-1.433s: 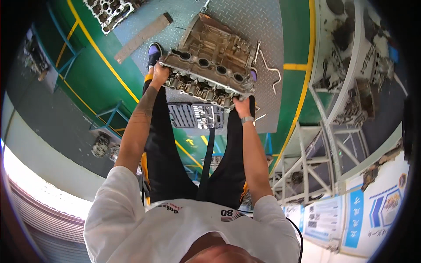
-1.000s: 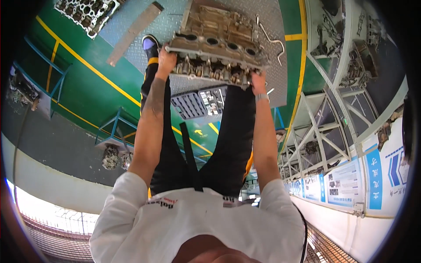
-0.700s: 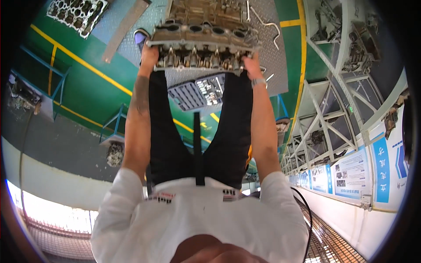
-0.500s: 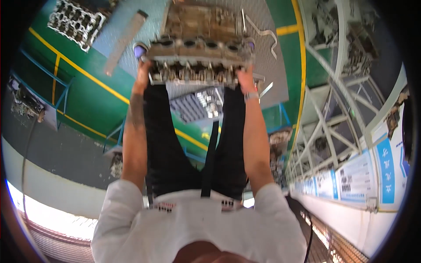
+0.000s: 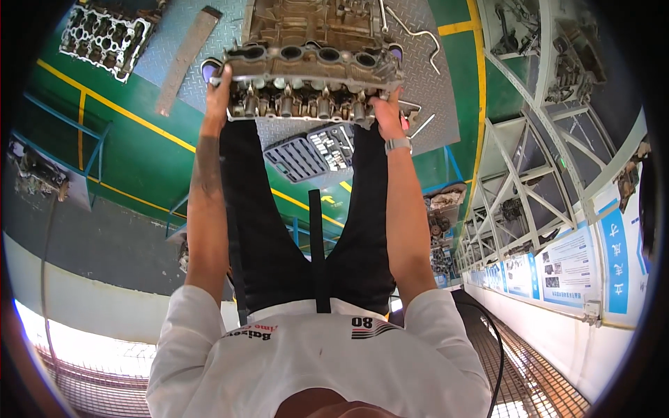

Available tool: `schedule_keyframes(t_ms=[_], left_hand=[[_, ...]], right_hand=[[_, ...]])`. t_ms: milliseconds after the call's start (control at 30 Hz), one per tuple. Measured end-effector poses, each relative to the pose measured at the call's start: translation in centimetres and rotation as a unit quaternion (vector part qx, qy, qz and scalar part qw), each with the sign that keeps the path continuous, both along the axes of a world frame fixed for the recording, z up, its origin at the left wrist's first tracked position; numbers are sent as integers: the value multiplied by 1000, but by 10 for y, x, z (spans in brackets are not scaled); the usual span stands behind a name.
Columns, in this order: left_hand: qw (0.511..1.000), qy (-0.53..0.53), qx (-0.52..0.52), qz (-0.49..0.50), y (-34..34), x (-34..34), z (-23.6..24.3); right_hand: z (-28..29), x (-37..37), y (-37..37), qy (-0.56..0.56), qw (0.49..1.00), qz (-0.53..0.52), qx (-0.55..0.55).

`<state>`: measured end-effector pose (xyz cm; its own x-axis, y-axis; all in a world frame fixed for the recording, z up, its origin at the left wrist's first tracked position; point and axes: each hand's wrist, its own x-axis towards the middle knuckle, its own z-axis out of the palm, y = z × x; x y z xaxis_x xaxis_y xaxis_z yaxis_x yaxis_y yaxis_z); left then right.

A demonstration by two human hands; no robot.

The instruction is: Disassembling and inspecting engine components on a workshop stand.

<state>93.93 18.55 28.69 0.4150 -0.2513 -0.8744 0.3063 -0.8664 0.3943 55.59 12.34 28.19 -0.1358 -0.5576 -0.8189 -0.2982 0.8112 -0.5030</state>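
A dirty metal cylinder head [image 5: 306, 72] with a row of round ports spans the space between my two hands. My left hand [image 5: 218, 96] is closed on its left end, the thumb side against the casting. Around the right end my right hand [image 5: 387, 117] is closed too, its wrist wearing a watch. Directly beyond the head sits a brown ribbed casting that looks like an engine block [image 5: 313, 24]. Whether the two touch is hard to see. My shoes show at both sides of the head.
A tool case [image 5: 300, 155] lies between my legs. On the checker-plate [image 5: 442, 115] are a rusty flat bar [image 5: 187, 61] and a bent metal rod [image 5: 422, 33]. Another cylinder head [image 5: 108, 43] lies at the far left. A white metal rack [image 5: 536, 167] with engine parts stands at right.
The cylinder head, still in both hands, sits slightly further left and higher in the picture, with its right end tipped lower. More of the tool case shows. The view is sharper.
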Motion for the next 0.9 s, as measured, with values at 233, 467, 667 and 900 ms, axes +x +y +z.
schedule_keyframes(t_ms=[233, 467, 667, 900], left_hand=[[999, 16, -35, -9, 18, 17, -17], [999, -4, 25, 23, 18, 28, -34], [1000, 10, 4, 24, 12, 35, -43], [996, 49, -17, 77, 5, 20, -36]], right_hand=[[17, 19, -8, -2, 999, -18, 36], [-7, 8, 3, -45, 996, 10, 82], [-18, 13, -3, -61, 997, 32, 20], [-35, 6, 6, 19, 996, 67, 47]])
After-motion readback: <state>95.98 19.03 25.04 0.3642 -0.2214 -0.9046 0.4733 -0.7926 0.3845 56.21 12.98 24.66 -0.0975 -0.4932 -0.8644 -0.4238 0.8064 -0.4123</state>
